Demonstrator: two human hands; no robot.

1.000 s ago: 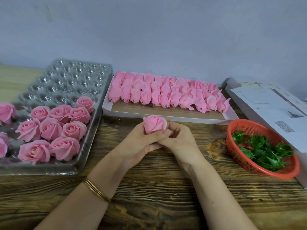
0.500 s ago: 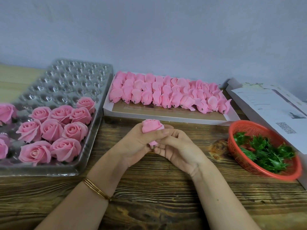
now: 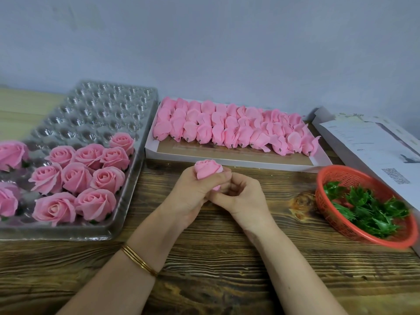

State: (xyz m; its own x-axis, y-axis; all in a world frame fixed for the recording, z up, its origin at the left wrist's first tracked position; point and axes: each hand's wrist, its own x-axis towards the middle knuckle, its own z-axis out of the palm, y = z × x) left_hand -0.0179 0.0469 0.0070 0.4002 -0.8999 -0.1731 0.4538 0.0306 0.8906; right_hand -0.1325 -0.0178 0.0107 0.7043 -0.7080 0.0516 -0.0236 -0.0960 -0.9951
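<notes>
A pink rose bud (image 3: 207, 168) stands upright between both hands above the wooden table (image 3: 227, 258). My left hand (image 3: 193, 196) grips it round the middle, thumb across its front. My right hand (image 3: 243, 196) is curled beside and below it, fingers pinching at the bud's base, which is mostly hidden. Opened pink roses (image 3: 77, 178) fill the near cups of a clear plastic tray (image 3: 95, 110) on the left. Closed pink buds (image 3: 231, 128) lie in rows in a white box (image 3: 238, 159) behind the hands.
A red mesh basket (image 3: 341, 223) with green leaf pieces (image 3: 368, 208) sits at the right. Behind it lies a white carton with printed paper (image 3: 375, 142). A grey wall stands behind the table.
My right hand has slid down from beside the bud's top to its base. The bud sits deeper in my left hand's grip and a little lower.
</notes>
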